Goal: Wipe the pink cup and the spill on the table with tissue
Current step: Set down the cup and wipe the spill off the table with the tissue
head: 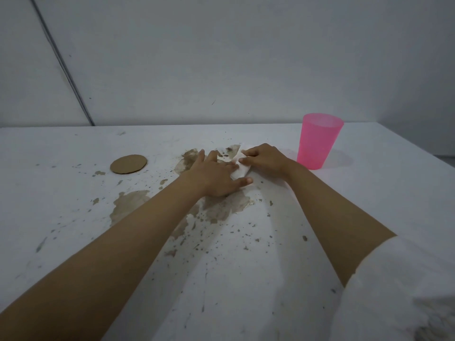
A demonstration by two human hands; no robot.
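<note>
A translucent pink cup (317, 140) stands upright at the right rear of the white table (344, 205). A white tissue (240, 169) lies on the table between my hands, mostly hidden by them. My left hand (216, 173) lies flat with spread fingers on the tissue's left part. Just left of the cup, my right hand (264, 158) pinches the tissue's right edge with curled fingers. Brown blotches (130, 204) and specks mark the table around and below the hands; I cannot tell whether they are wet spill or worn surface.
A round brown cardboard disc (128, 164) lies flat at the left rear of the table. A grey wall (221, 57) rises directly behind the table's back edge. The table's right edge runs diagonally past the cup.
</note>
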